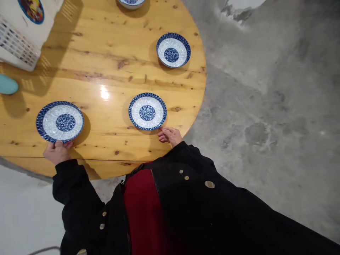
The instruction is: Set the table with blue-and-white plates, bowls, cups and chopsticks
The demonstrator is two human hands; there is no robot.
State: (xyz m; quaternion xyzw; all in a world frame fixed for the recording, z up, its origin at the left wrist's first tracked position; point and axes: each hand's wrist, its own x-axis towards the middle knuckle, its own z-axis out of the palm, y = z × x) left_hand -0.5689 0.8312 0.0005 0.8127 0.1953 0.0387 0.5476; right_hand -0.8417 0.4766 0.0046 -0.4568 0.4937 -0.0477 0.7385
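Note:
My left hand (57,151) pinches the near rim of a blue-and-white plate (49,120) at the left of the round wooden table (111,71). The thumb lies over the rim and the fingers are underneath, where they are partly hidden. My right hand (170,135) is at the near right rim of a second blue-and-white plate (147,122), fingers curled and closed against its edge. Farther back on the right, a third patterned dish (180,53) rests on the table, apart from both hands.
A white plastic basket (18,46) stands at the far left, with a turquoise rounded object (7,85) beside it. Another blue-and-white dish (131,4) is cut off at the top edge. Grey concrete floor (265,106) lies beyond the table's curved right edge.

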